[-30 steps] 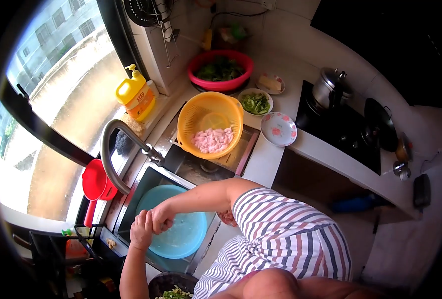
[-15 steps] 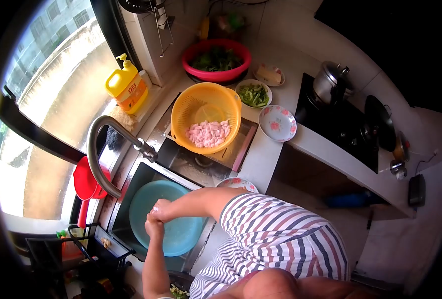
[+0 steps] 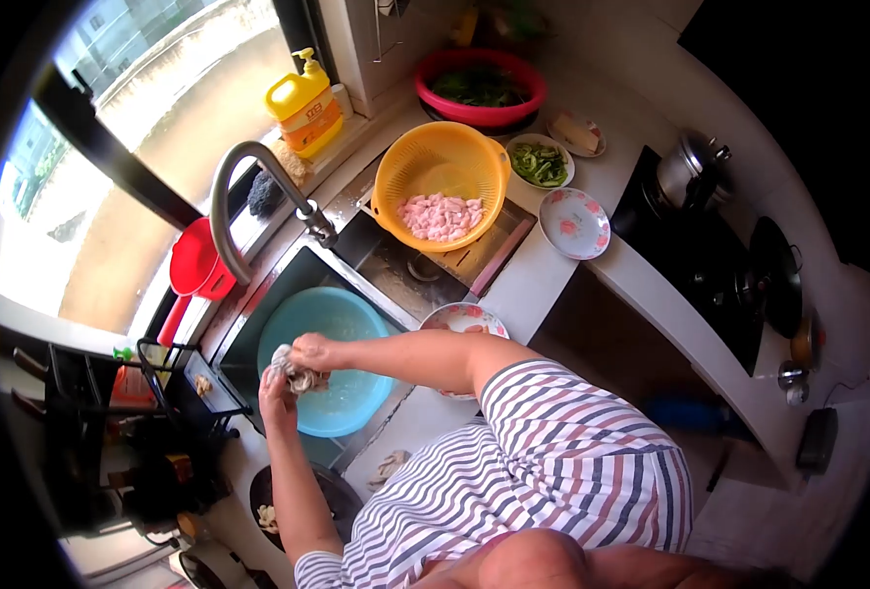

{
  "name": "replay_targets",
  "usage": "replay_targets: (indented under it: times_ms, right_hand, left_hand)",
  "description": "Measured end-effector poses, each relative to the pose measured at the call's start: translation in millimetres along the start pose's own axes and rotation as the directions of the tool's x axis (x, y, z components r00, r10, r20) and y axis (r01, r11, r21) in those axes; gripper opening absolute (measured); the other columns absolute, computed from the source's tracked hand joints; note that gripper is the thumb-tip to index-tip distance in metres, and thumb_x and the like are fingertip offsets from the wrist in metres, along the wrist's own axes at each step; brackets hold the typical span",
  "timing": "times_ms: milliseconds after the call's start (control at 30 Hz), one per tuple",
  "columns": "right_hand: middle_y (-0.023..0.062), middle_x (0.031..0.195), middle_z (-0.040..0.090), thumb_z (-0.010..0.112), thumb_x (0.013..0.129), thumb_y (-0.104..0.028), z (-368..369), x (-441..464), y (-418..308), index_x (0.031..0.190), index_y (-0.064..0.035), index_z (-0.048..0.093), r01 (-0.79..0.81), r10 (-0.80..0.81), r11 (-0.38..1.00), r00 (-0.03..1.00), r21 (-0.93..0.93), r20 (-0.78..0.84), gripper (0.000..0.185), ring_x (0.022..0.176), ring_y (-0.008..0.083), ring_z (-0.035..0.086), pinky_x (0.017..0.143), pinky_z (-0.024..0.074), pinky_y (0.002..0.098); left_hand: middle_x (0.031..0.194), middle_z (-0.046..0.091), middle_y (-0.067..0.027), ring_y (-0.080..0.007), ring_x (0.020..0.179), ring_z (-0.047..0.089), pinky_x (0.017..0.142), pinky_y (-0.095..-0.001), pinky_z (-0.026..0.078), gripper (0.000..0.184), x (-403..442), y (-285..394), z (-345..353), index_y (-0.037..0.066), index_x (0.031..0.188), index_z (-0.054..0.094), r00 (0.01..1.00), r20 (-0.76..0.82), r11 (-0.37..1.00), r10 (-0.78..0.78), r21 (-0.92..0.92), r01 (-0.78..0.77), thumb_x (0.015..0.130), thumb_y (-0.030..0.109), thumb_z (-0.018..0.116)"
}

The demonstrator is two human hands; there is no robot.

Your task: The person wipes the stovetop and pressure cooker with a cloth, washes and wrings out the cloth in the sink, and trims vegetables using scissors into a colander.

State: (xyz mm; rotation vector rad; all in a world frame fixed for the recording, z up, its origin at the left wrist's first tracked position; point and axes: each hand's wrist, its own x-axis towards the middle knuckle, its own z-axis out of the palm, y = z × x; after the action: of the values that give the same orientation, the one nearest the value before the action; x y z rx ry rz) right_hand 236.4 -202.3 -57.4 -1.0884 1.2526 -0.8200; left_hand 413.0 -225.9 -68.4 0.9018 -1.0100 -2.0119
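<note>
Over the blue basin (image 3: 342, 417) in the sink, both hands grip a crumpled, greyish-white cloth (image 3: 300, 378). My left hand (image 3: 276, 398) is closed around its lower left part, at the basin's left edge. My right hand (image 3: 313, 353) has its fingers closed on the upper right part. The cloth is bunched between the two hands, above the basin's rim. Some water shows in the basin. The grey curved faucet (image 3: 258, 152) stands beyond the hands, apart from them.
A yellow colander (image 3: 405, 162) with pale pink pieces straddles the second sink compartment. Flowered plates (image 3: 574, 224), a bowl of cut greens (image 3: 541, 165) and a red basin (image 3: 518, 110) line the counter. A red ladle (image 3: 199, 260) lies by the window; a dark pan (image 3: 332, 491) is near my left forearm.
The cloth now shows bunched between my hands; earlier they were clasped together over the basin with it barely visible. The hands have shifted toward the basin's left rim, and the view has turned.
</note>
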Motion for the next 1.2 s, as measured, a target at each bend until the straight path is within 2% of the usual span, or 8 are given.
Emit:
replay_targets:
  times_ms: [67, 267, 467, 600, 700, 933, 1133, 1200]
  right_hand:
    - [0.0230, 0.079, 0.061, 0.043, 0.080, -0.022, 9, 20, 32, 0.081, -0.0044, 0.061, 0.136, -0.354, 0.812, 0.888, -0.567, -0.294, 0.025, 0.074, 0.0391, 0.060, 0.069, 0.0489, 0.0453]
    - [0.0152, 0.084, 0.063, 0.048, 0.081, -0.029, -34, -14, -10, 0.087, -0.0101, 0.063, -0.052, -0.394, 0.579, 0.856, -0.814, -0.335, 0.025, 0.078, 0.0316, 0.063, 0.069, 0.0490, 0.0428]
    - [0.0003, 0.064, 0.053, 0.052, 0.083, -0.018, -43, -73, -98, 0.079, -0.0064, 0.062, 0.339, -0.325, 0.909, 0.941, 0.242, -0.097, 0.016, 0.058, 0.0079, 0.050, 0.049, 0.0406, 0.0217]
    - [-0.0015, 0.075, 0.057, 0.049, 0.088, -0.016, -30, -56, -46, 0.088, -0.0023, 0.061, 0.315, -0.362, 0.896, 0.927, -0.312, -0.103, 0.018, 0.064, 0.0064, 0.050, 0.058, 0.0426, 0.0223]
    - [-0.0007, 0.078, 0.060, 0.049, 0.088, -0.013, -15, -67, -86, 0.092, -0.0028, 0.060, 0.393, -0.386, 0.894, 0.920, 0.214, -0.075, 0.015, 0.066, 0.0072, 0.056, 0.059, 0.0456, 0.0215]
    - [0.0048, 0.086, 0.061, 0.049, 0.090, -0.009, -36, -101, -139, 0.098, -0.0033, 0.055, 0.407, -0.458, 0.733, 0.888, 0.546, -0.047, 0.012, 0.077, 0.0124, 0.061, 0.071, 0.0514, 0.0255]
    - [0.0030, 0.077, 0.059, 0.056, 0.082, -0.015, -15, -109, -150, 0.092, -0.0007, 0.059, 0.296, -0.292, 0.951, 0.955, 0.089, -0.061, 0.018, 0.064, 0.0091, 0.056, 0.057, 0.0479, 0.0228]
    - [0.0029, 0.078, 0.059, 0.057, 0.082, -0.018, 14, -135, -167, 0.094, -0.0005, 0.060, 0.274, -0.279, 0.957, 0.959, 0.092, 0.051, 0.021, 0.065, 0.0089, 0.055, 0.059, 0.0472, 0.0226]
  left_hand:
    - [0.099, 0.059, -0.0084, -0.0171, 0.085, 0.060, 0.073, -0.0277, 0.049, 0.038, 0, -3, 11, 0.000, 0.113, 0.048, 1.000, -0.012, 0.996, 0.007, 0.089, -0.006, 0.078, 0.008, 0.060]
    - [0.083, 0.060, -0.0048, -0.0108, 0.075, 0.057, 0.067, -0.0227, 0.045, 0.038, -25, 17, 55, 0.001, 0.103, 0.057, 0.967, -0.019, 0.733, 0.253, 0.657, -0.179, 0.067, 0.008, 0.068]
    - [0.110, 0.055, -0.0077, -0.0287, 0.098, 0.052, 0.080, -0.0382, 0.039, 0.058, -66, 49, 54, 0.010, 0.111, 0.048, 0.637, 0.498, -0.327, 0.588, 0.867, -0.375, 0.057, 0.005, 0.069]
    - [0.098, 0.051, -0.0095, -0.0276, 0.091, 0.052, 0.078, -0.0385, 0.039, 0.038, -61, 13, 14, 0.009, 0.094, 0.053, 0.789, 0.547, -0.417, 0.280, 0.809, -0.414, 0.059, 0.005, 0.067]
    - [0.083, 0.047, -0.0109, -0.0318, 0.084, 0.051, 0.071, -0.0400, 0.042, 0.026, -75, 17, 29, 0.008, 0.084, 0.051, 0.778, 0.419, -0.127, 0.467, 0.903, -0.410, 0.062, 0.005, 0.065]
    - [0.084, 0.054, -0.0106, -0.0311, 0.079, 0.055, 0.071, -0.0398, 0.045, 0.013, -100, 79, 46, 0.007, 0.075, 0.052, 0.561, 0.576, -0.149, 0.595, 0.764, -0.627, 0.067, -0.001, 0.058]
    - [0.091, 0.054, -0.0127, -0.0312, 0.089, 0.054, 0.081, -0.0398, 0.043, 0.022, -76, 81, 17, 0.002, 0.090, 0.056, 0.750, 0.597, -0.466, 0.284, 0.770, -0.436, 0.068, 0.004, 0.057]
    - [0.098, 0.054, -0.0140, -0.0303, 0.101, 0.052, 0.083, -0.0416, 0.043, 0.028, -58, 85, 11, 0.004, 0.097, 0.057, 0.948, 0.168, -0.215, 0.271, 0.970, -0.111, 0.073, 0.018, 0.059]
